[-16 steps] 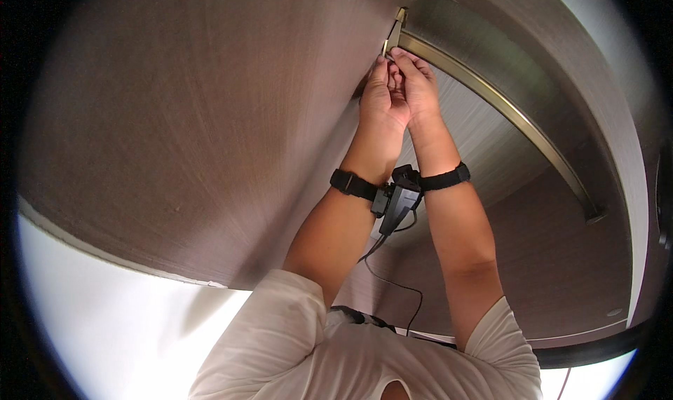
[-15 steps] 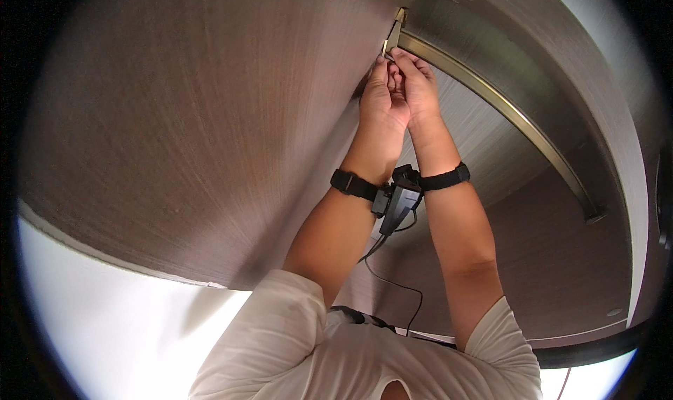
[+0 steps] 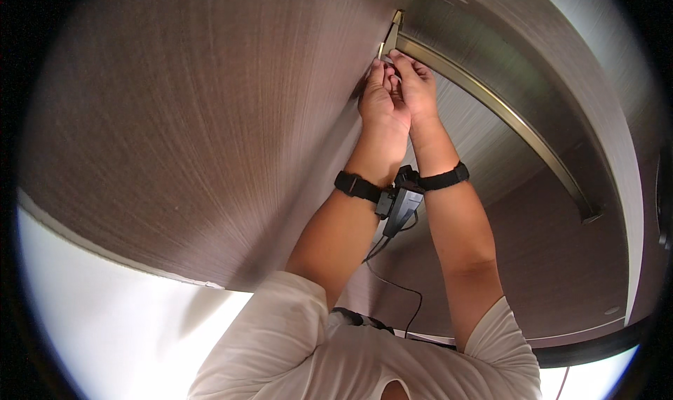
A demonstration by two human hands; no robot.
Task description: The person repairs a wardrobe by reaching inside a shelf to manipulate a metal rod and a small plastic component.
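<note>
A gold-coloured metal rail (image 3: 501, 107) runs along the inside of a brown wood-grain cabinet. Its far end meets an angled metal bracket (image 3: 393, 37) near the cabinet panel. Right beneath that bracket, both my hands are raised close together, palms toward me. My left hand (image 3: 381, 100) has thumb and fingers closed at a thin, pale upright piece (image 3: 381, 50); whether this belongs to the bracket I cannot tell. Beside it, my right hand (image 3: 419, 91) is pinched with the thumb at the bracket's lower edge. What lies between its fingertips is hidden.
The large wood-grain panel (image 3: 210, 133) fills the left side. A pale curved cabinet edge (image 3: 626, 168) bounds the right. Black straps (image 3: 356, 186) circle both wrists, with a small black and grey device (image 3: 403, 207) between them and a thin cable (image 3: 392, 283) hanging down.
The view has shifted slightly. Both hands stay at the bracket, with little visible movement of the fingers.
</note>
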